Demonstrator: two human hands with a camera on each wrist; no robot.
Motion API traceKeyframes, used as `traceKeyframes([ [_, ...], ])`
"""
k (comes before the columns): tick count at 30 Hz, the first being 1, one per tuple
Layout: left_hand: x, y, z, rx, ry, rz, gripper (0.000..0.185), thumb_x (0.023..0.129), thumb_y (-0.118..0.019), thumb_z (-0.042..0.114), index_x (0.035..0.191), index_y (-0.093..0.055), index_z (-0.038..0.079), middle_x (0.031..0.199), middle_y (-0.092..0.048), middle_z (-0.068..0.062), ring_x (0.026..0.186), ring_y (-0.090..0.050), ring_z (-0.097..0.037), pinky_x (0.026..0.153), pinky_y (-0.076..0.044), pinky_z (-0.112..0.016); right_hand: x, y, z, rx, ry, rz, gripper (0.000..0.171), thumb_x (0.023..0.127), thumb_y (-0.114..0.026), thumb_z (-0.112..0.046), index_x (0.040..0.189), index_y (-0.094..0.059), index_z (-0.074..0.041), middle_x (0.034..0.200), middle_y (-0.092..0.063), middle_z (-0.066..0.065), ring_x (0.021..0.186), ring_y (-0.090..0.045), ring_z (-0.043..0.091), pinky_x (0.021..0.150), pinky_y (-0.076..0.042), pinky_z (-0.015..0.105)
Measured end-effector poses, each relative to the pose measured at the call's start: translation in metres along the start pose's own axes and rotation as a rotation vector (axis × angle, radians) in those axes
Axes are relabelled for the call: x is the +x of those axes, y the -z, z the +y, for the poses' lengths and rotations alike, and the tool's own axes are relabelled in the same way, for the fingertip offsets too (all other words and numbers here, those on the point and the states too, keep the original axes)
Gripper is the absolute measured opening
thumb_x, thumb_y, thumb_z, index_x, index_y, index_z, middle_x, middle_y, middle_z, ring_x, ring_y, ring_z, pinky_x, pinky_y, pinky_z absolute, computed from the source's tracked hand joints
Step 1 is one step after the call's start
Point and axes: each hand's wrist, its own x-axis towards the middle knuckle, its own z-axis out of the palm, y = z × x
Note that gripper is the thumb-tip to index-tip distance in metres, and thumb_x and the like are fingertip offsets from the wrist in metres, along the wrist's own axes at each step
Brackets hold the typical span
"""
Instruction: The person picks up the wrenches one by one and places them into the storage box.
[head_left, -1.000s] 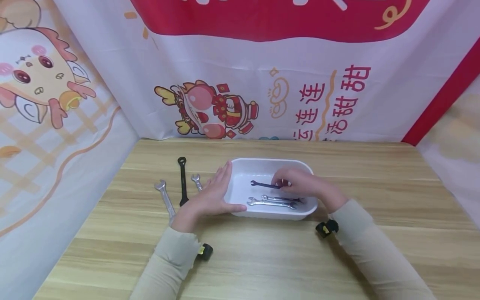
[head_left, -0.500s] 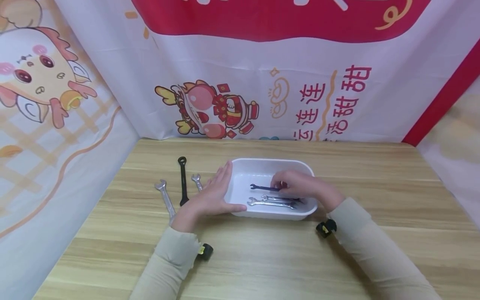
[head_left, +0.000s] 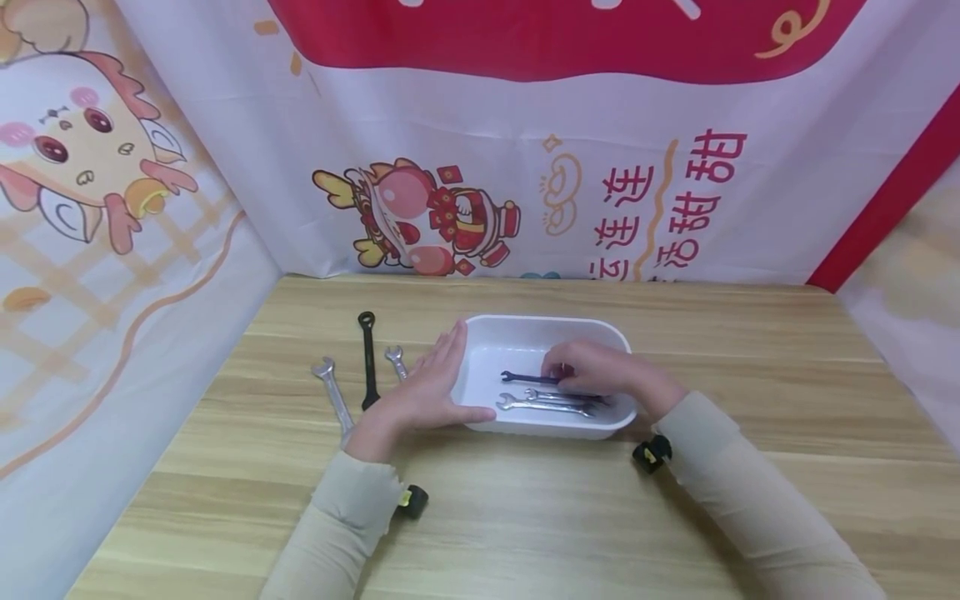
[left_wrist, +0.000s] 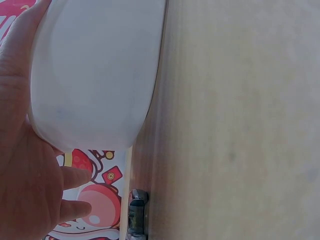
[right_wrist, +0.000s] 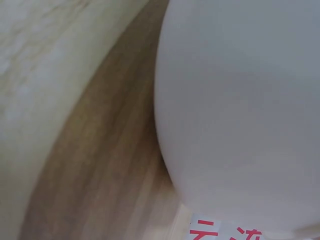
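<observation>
A white rounded plastic tub (head_left: 476,367) stands on the table. My left hand (head_left: 422,398) lies against its left end, with fingers straight and thumb along the near rim. In the left wrist view this hand (left_wrist: 27,185) touches the tub's outer wall (left_wrist: 95,75). Inside the tub, my right hand (head_left: 596,367) pinches a small dark wrench (head_left: 519,377) by its right part, which the fingers hide. Silver wrenches (head_left: 540,405) lie on the tub floor just nearer than the dark one. The right wrist view holds only the tub's outer wall (right_wrist: 240,110) and a sleeve.
Left of the tub lie a black combination wrench (head_left: 369,362), a large silver wrench (head_left: 334,396) and a smaller silver wrench (head_left: 396,362), partly behind the left hand. A printed cloth (head_left: 555,200) hangs along the table's back edge.
The dark wrench has sunk slightly toward the tub floor and closer to the silver wrenches, its free end dropping to lie more level. The left hand has kept its place.
</observation>
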Motion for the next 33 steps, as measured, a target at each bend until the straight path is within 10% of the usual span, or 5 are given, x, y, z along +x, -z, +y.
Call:
traceKeyframes([
  [33, 0.0003, 0.0011, -0.0019, 0.017, -0.007, -0.001, 0.132, 0.073, -0.074, 0.070, 0.159, 0.015, 0.024, 0.168, 0.013, 0.006, 0.157, 0.004, -0.023, 0.125, -0.008, -0.054, 0.0059, -0.0025, 0.0010, -0.027, -0.052, -0.021, 0.020, 0.089, -0.069, -0.005, 0.103, -0.071, -0.019, 0.091, -0.068, -0.008, 0.088, -0.061, 0.008, 0.088, -0.054, 0.032],
])
